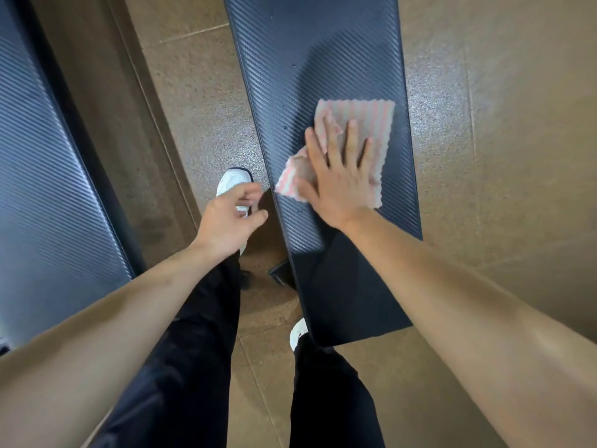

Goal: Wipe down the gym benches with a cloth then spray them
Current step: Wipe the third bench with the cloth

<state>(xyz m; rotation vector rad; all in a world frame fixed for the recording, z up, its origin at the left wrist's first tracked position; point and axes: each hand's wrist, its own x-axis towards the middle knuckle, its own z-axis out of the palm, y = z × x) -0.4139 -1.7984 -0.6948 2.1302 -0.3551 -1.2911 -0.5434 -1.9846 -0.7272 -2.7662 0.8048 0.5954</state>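
Head view: a right hand [339, 176], fingers [350, 137] spread flat, presses a pink-and-white striped microfibre cloth [365, 118] onto the black ribbed vinyl worktop [290, 76] of a gym bench. The cloth lies under the palm and reaches past the fingertips. Off its thumb side, the left hand [229, 221] hangs loosely curled and empty over the brown speckled floor [200, 108]. This looks like the wiping step. The next move probably calls for long strokes beyond the fingertips; no spray bottle is in sight.

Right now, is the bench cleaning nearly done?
Not yet. Done: nothing I can be sure of; the bench shows no clear wiped patch. In hand: the right hand presses the striped cloth flat on that bench, while the left hand hangs free, holding nothing. Left: the rest of this bench, probably the other bench on the left, then spraying; nothing to spray with is in view.
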